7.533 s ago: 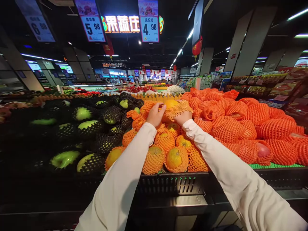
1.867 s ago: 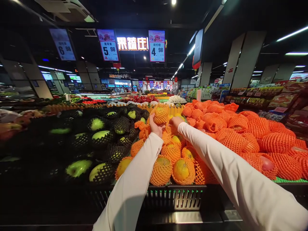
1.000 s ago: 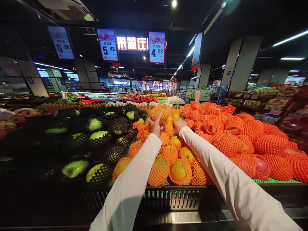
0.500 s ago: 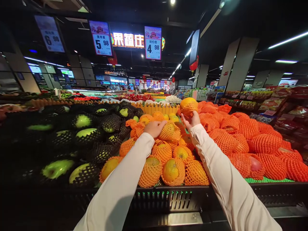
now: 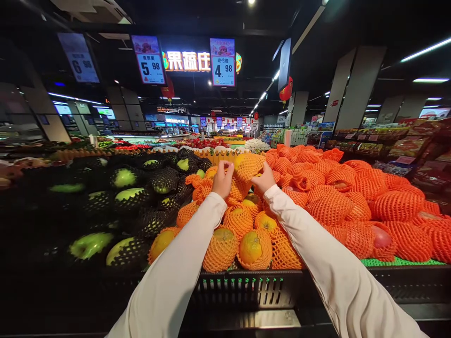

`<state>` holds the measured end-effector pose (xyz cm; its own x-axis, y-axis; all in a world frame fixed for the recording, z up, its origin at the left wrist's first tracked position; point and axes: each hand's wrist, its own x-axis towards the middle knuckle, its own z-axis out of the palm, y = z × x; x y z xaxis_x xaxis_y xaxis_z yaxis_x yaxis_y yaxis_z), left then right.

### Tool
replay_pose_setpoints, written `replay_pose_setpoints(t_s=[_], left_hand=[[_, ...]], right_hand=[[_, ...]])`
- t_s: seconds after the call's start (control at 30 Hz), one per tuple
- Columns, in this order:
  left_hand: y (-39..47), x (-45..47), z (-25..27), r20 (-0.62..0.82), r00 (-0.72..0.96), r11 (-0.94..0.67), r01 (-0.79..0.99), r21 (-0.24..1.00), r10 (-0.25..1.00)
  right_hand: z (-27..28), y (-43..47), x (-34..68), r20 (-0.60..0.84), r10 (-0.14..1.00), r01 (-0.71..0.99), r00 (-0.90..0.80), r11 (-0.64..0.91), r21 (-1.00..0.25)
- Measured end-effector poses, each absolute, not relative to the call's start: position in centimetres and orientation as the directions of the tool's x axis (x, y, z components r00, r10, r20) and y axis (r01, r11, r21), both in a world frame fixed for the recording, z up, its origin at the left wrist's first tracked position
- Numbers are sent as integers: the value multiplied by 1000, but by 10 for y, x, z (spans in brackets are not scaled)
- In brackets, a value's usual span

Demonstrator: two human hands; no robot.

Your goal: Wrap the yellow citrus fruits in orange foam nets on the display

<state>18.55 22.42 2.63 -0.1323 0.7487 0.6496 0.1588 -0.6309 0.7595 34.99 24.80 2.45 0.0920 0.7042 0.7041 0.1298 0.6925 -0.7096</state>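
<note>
An orange (image 5: 249,167) in an orange foam net is raised above the pile, between my two hands. My right hand (image 5: 265,179) grips it from the right, thumb low against the net. My left hand (image 5: 222,180) is closed at the fruit's left side, fingertips pinched against its edge; whether they hold the net or the peel is hidden. Below both hands lie more netted oranges (image 5: 238,220), several with peel showing through the net's opening.
Green apples (image 5: 125,178) in black nets fill the left side. Fruit in red foam nets (image 5: 333,206) is heaped on the right. A black slotted crate edge (image 5: 246,288) runs along the front. Price signs (image 5: 222,62) hang overhead.
My right hand has brought the raised orange down and left, toward my left hand. My left hand has lifted a little from the pile and now meets the fruit.
</note>
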Motion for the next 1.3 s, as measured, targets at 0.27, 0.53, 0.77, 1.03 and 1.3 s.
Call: replay_pose_setpoints(t_s=[0.27,0.53,0.77,1.03,1.3], left_hand=[[222,189,25,716,-19,-716,-4,698,698],[226,189,26,767,-78,-764,70,642,637],[227,190,26,824,-168,-804,184,566,541],[237,186,22,707,-285,-724,61,687,647],[224,189,24,546,-132,-560,-133,818,828]], right_hand=[[17,253,348,749,656,286,95,703,-651],[20,254,352,710,701,322,68,658,-681],[36,254,369,638,756,219,-147,654,-724],[48,243,378,723,682,430,-110,688,-584],[50,222,363,873,466,662,-146,701,-264]])
